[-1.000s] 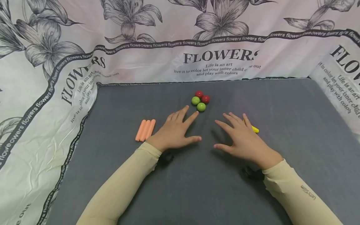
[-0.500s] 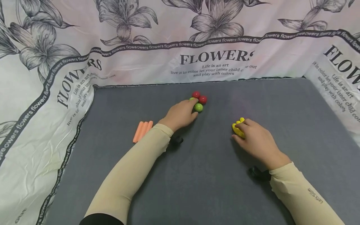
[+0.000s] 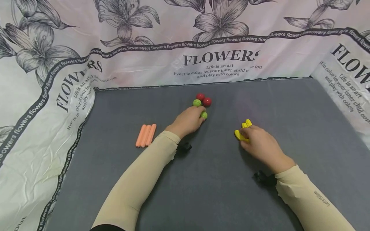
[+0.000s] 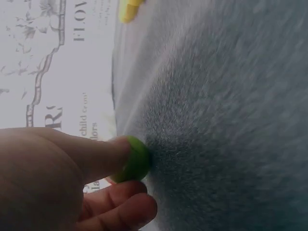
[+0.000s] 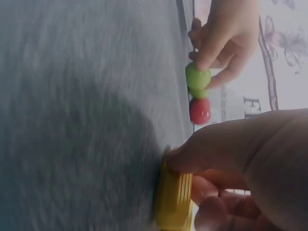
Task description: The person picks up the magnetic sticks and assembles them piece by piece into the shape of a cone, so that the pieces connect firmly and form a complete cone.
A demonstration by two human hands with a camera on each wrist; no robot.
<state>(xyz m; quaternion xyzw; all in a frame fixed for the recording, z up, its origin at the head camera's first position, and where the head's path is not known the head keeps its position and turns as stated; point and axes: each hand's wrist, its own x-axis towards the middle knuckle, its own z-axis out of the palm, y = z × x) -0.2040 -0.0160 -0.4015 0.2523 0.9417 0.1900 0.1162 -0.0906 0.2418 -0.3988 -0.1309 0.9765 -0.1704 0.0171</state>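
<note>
My left hand pinches a small green ball between thumb and fingers, low over the grey tabletop. Just beyond it are another green ball and two shiny red balls, one at the back and one to the right. To the right, my right hand holds a yellow ridged piece between thumb and fingers. More small yellow pieces lie against its fingertips; how many it grips is partly hidden by the hand.
Three pale orange sticks lie side by side left of my left hand. A white sheet printed with flowers and lettering borders the grey tabletop at the back and sides. A dark device is strapped under each wrist.
Both hands had spread fingers above the table and have since come down. The left has taken the nearer green ball and drawn it slightly nearer; the right has closed on yellow.
</note>
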